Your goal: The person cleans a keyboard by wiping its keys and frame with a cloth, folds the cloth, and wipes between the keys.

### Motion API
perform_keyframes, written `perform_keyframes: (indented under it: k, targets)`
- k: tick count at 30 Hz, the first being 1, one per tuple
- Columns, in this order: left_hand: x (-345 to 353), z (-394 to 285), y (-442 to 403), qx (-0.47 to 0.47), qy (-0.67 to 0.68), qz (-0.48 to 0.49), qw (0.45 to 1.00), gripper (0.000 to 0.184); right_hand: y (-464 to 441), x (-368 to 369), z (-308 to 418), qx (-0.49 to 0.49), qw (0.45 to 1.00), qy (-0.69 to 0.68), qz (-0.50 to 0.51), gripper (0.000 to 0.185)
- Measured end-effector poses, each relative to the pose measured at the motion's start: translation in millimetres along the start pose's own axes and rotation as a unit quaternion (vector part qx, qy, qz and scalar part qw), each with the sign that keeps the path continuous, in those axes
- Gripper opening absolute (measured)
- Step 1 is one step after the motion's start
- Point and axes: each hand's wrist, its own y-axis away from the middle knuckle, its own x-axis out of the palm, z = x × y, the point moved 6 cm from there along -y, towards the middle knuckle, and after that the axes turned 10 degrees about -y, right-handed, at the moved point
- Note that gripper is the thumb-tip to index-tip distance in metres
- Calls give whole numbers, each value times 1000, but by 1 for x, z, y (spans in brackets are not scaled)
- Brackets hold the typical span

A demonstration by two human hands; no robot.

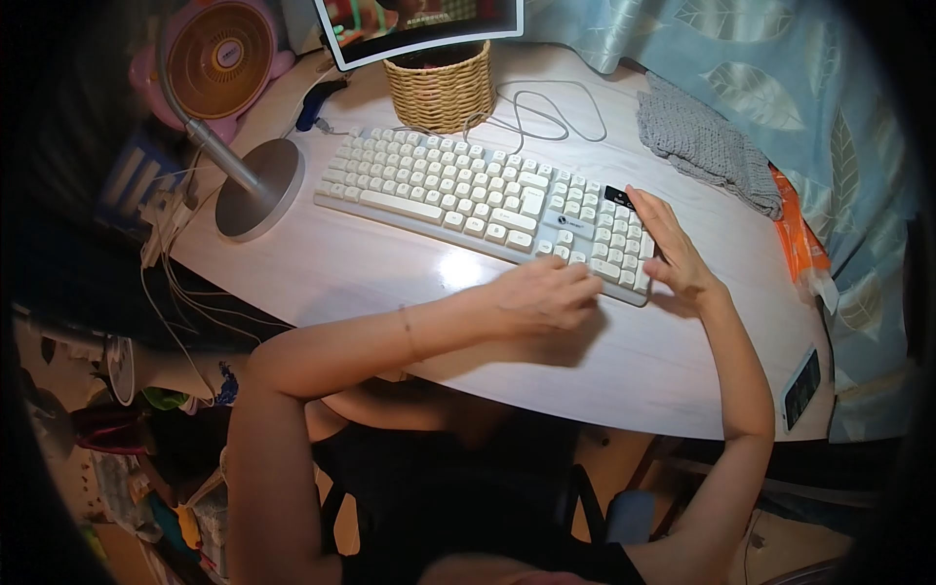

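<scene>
A white keyboard point(429, 185) with cream keycaps lies on the desk, tilted down toward the right. My left hand point(548, 295) is closed above its front edge, by the arrow keys and number pad. The fingers are pinched together and pointing right; whatever may be between them is hidden. My right hand point(675, 252) grips the keyboard's right end, with long fingers along the far right corner and the thumb against the side by the number pad. A small black label or display point(618, 196) sits at the keyboard's top right, near the right fingertips.
Behind the keyboard stand a wicker basket point(441, 93) and a monitor point(424, 34). A lamp base point(260, 190) and a pink fan point(222, 63) are at left. Grey knitted fabric point(709, 146), an orange packet point(801, 239) and a phone point(801, 388) lie along the right edge.
</scene>
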Motion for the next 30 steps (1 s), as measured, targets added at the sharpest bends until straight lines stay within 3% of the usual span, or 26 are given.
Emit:
perform_keyframes:
  k: [2,5,8,23,28,30]
  targets:
    - [-7,16,22,-23,2,-13,1000,10,1,2,-5,-31,999,27,15,117]
    - [-20,39,51,-73,13,-27,997,7,1,7,13,1,994,110,28,126]
    - [-37,57,76,-116,12,-6,993,8,2,9,28,74,991,113,25,127]
    - [-79,137,199,-321,-80,43,943,13,1,10,11,51,996,66,30,126]
    - [-86,156,223,-385,-110,46,915,7,1,9,13,56,996,68,29,124]
    - [-87,154,220,-376,-111,37,919,8,1,9,14,56,996,67,27,123]
